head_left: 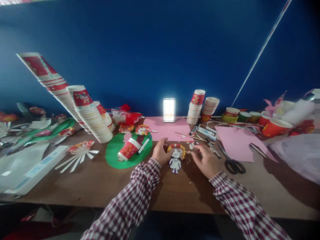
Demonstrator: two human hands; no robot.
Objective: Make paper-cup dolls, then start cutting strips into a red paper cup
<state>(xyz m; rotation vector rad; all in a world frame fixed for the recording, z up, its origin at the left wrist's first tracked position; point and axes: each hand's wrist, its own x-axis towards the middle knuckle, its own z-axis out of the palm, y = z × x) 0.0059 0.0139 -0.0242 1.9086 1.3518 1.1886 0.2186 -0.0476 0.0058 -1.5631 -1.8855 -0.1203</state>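
A paper doll (175, 164) with a drawn face and white dress lies on the brown table. A red and yellow band frames its head like hair. My left hand (161, 152) is at the doll's left side, its thumb on the edge of the head and its fingers curled. To the right of the doll is my right hand (205, 160), thumb and fingertips bent close together among small paper scraps (191, 145). Whatever those fingertips hold is too small to make out. Tiny offcuts are scattered between the doll and my right hand.
Black scissors (234, 166) and pink paper (235, 143) lie right. A green disc (112, 160) bears a red paper cup (129, 149) and a marker (144, 145). Tall cup stacks (90, 113) lean at left; shorter stacks (196, 106) stand behind. A lit screen (169, 110) faces me.
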